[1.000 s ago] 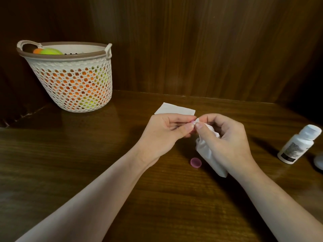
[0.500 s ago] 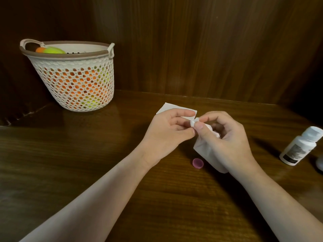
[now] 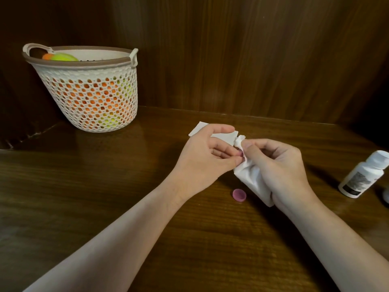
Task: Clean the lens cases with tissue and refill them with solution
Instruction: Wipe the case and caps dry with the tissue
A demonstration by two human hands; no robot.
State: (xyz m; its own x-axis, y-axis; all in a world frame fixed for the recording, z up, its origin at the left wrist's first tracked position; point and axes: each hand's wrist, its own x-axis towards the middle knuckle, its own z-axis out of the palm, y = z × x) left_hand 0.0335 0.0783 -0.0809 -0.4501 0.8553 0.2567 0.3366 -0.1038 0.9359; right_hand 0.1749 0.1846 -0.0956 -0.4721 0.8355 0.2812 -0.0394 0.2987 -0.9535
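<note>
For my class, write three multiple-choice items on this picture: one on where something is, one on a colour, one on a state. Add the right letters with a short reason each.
1. Where is the basket?
A. far left of the table
B. beside the bottle
C. under the hands

2. What colour is the small cap on the table?
A. blue
B. pink
C. white

3. What is the right hand doing?
A. lying flat
B. pouring from the bottle
C. holding a tissue

Answers: 1 A, it stands at the far left by the wall. 2 B, the cap shows pink. 3 C, its fingers curl round the tissue; the bottle stands untouched.

Bottle label seemingly unreadable.
</note>
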